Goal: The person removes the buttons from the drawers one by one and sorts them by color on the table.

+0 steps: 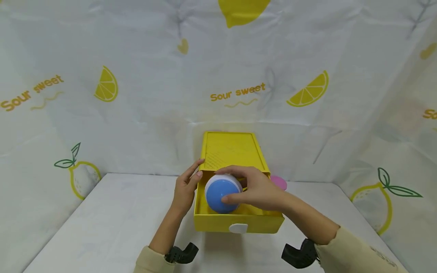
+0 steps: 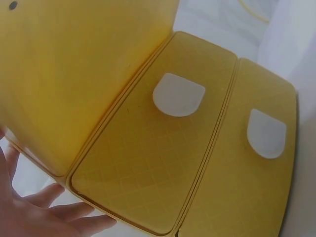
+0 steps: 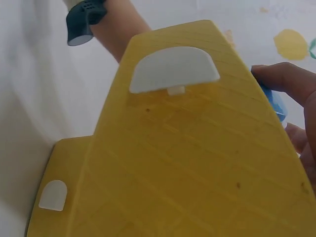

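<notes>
A yellow drawer cabinet (image 1: 232, 148) stands against the back wall, its top drawer (image 1: 213, 223) pulled out toward me. My right hand (image 1: 263, 191) grips a round blue-and-white object (image 1: 216, 193) over the drawer, thumb on the blue face and fingers over the far side. Only a blue edge of that object (image 3: 274, 103) shows past the drawer front in the right wrist view. Along the cabinet's left side lies my left hand (image 1: 184, 191), fingers extended. In the left wrist view, its fingers (image 2: 74, 211) touch the cabinet's edge beside the lower drawers.
Two lower drawers with white pulls (image 2: 178, 95) are closed beneath the top one. A pink round thing (image 1: 279, 182) shows behind the cabinet's right side. White cloth with lemon prints (image 1: 153, 113) hangs at the back and sides of the white table (image 1: 129, 220).
</notes>
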Demonstrator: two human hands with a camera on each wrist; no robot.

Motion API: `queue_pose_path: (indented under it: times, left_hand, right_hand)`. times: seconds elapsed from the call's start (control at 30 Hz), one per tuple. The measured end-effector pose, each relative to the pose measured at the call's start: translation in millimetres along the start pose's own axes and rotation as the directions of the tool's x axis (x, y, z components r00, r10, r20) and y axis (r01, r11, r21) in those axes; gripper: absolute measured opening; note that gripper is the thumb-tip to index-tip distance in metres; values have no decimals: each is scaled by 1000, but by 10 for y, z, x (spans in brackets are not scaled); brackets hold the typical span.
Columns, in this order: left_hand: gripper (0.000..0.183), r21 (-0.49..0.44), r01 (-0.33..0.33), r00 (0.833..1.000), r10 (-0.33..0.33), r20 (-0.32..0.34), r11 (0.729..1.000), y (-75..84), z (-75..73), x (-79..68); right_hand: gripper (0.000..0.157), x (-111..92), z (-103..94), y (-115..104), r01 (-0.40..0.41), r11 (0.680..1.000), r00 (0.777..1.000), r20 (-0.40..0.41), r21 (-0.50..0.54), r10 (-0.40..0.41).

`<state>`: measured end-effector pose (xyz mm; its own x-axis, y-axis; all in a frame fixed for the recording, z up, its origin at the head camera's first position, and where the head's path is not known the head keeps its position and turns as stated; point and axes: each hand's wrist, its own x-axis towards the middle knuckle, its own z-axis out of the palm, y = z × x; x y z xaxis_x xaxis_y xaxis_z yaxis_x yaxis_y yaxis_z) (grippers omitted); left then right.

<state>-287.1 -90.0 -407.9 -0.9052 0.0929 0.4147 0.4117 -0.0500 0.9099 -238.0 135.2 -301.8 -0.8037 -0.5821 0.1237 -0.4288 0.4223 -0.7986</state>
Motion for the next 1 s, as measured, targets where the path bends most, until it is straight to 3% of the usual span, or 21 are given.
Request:
queue_pose_path:
  times: [0.27, 0.43, 0.53, 0.7, 0.87, 1.0]
  left_hand:
    - [43, 11, 9, 1000, -8, -20, 1000, 1, 19, 3]
    - [42, 41, 9, 999, -8, -32, 999, 5, 8, -6]
    - [42, 47, 9, 999, -8, -32, 999, 9, 0, -7]
    - [43, 50, 5, 1000, -4, -26, 999, 16, -12, -3]
    - [43, 37, 6, 1000, -6, -18, 999, -10, -14, 2]
    - [43, 36, 9, 1000, -9, -10, 999, -23, -7, -3]
  right_hand:
    - [59, -106, -216, 63, 27, 998, 989, -148, 53, -18]
    - [57, -188, -314, 131, 23, 997, 969, -248, 75, -4]
    - [56, -265, -356, 179, 25, 997, 943, -334, 72, 1]
    - [56, -394, -424, 292, 34, 992, 880, -474, 118, 26]
    - [53, -525, -509, 495, 54, 974, 846, -528, 219, 71]
    - [51, -642, -551, 698, 98, 942, 815, -569, 322, 110]
